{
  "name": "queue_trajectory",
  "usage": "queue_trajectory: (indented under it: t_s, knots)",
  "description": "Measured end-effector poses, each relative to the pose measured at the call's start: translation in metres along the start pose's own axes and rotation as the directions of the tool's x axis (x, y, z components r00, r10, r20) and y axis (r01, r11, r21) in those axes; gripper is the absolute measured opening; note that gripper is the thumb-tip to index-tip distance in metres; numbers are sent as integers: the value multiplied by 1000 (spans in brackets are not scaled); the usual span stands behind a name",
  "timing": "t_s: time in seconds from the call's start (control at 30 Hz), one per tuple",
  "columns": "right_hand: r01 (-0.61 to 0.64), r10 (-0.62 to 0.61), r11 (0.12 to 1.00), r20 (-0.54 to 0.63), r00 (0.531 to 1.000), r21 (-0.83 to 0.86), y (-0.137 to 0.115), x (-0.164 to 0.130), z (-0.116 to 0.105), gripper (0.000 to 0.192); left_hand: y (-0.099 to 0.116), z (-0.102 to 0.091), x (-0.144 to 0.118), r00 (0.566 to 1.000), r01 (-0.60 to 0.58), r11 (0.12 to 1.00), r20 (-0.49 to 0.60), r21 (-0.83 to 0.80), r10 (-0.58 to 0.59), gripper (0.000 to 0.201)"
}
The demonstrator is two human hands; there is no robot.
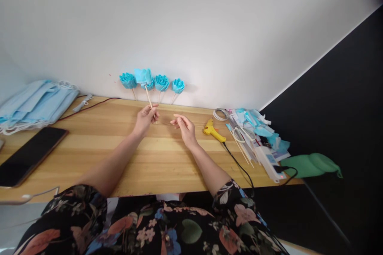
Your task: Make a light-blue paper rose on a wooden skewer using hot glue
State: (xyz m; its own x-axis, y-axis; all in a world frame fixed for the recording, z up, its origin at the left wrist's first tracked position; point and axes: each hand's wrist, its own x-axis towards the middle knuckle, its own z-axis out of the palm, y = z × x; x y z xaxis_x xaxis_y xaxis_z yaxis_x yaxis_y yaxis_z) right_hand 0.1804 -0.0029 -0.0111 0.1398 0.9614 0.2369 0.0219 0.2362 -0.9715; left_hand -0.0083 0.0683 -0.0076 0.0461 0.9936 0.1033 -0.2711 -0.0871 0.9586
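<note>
My left hand (145,117) grips a thin wooden stick (149,97) that carries a half-formed blue paper flower (143,75) at its top, held upright over the wooden table (125,159). My right hand (184,125) hovers just to the right of it, fingers loosely curled and pinched; whether it holds anything I cannot tell. Behind my hands, three finished blue flowers on sticks lean against the white wall: one at the left (128,81), one in the middle (162,83) and one at the right (178,85).
A yellow glue gun (213,130) with a black cord lies right of my hands. Beyond it sits a pile of mask scraps, sticks and elastic loops (254,131). A stack of blue face masks (32,105) and a dark phone (28,153) lie at the left.
</note>
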Motion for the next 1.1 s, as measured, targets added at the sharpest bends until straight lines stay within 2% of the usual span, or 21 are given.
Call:
queue_trajectory:
  t_s: [0.27,0.5,0.8,1.0,1.1]
  knots:
    - [5,-5,1000,8,1000,-4,1,0,0,52,3,5,-6,999,8,1000,53,29,-9,56]
    - [-1,1,1000,15,1000,-6,0,1,0,53,8,9,-13,989,15,994,145,110,-31,63]
    - [17,-17,1000,30,999,5,0,1,0,54,6,12,-17,956,16,964,277,265,-92,53]
    - [6,-8,999,-50,999,-32,9,5,-1,59,3,10,-15,938,-31,946,338,321,-84,55]
    - [63,-71,993,-70,995,-103,9,5,-3,61,1,11,-17,921,-74,943,384,325,-60,55]
